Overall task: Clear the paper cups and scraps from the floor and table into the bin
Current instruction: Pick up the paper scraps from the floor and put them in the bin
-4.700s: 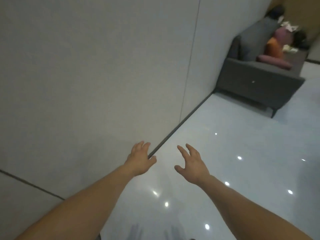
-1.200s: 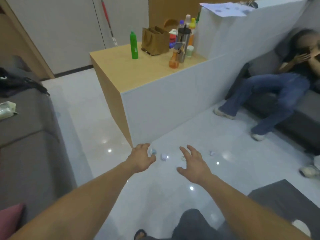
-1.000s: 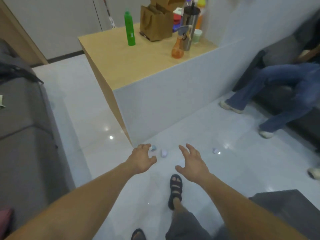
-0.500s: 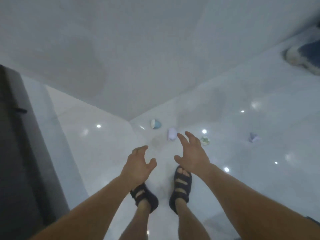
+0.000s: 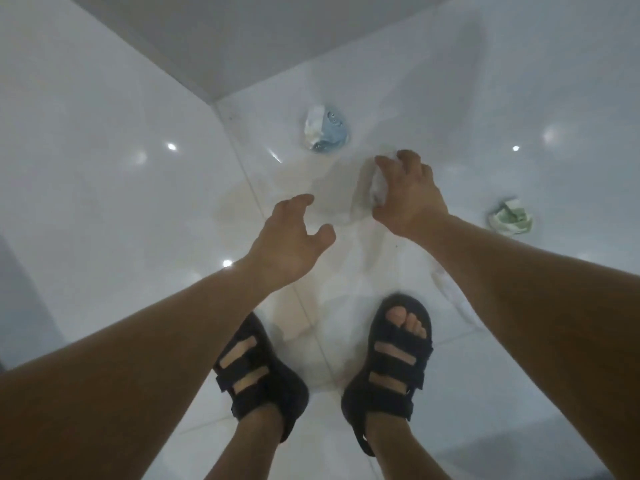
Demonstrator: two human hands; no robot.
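At centre right of the frame, on the glossy floor [image 5: 104, 168], a crumpled white paper cup [image 5: 378, 188] lies under the right hand [image 5: 410, 195], whose fingers curl round it. Its long axis seems to run up and down the frame; which end is the mouth is hidden. Step in hand, as judged: a pick-up from the floor. The left hand [image 5: 291, 237] hovers just beside, fingers loosely bent, holding nothing. The next move probably calls for a firm close and lift, then a reach to the crushed blue cup [image 5: 327, 131] at upper centre, near the white panel [image 5: 242, 39], or to the green scrap [image 5: 509, 218] at far right. No bin is in view.
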